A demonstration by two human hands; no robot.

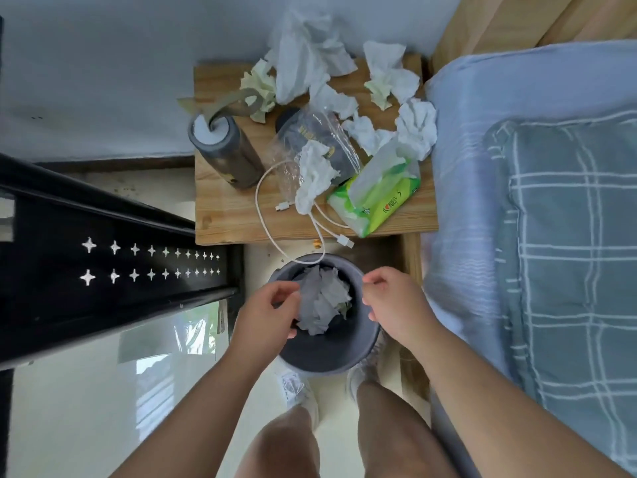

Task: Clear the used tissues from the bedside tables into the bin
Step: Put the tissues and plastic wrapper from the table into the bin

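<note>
— Head view: a grey flask [224, 146] is seen at the left of the bedside table [227, 222], with a white cable [265, 215] looped off the table's front edge and draped onto the rim of the bin [331, 357]. What is held?

— Nothing firm, as far as can be judged. The left hand [265, 322] is spread loosely over the bin, fingers just touching the tissues in the bin [322, 301]; the right hand [393, 298] is curled at the rim with no tissue visibly pinched.

— And what is left?

— Most of it. Crumpled tissues [310, 53] are heaped at the back of the table, one wad [313, 174] lies across a clear plastic bag [310, 139], and more [415, 127] are bunched beside the green tissue pack [375, 198], near the bed [517, 236].

— The risk?

— The cable could be snagged and dragged into the bin; the flask could be toppled during a reach to the back; the clean pack could be swept away with the used ones.
</note>
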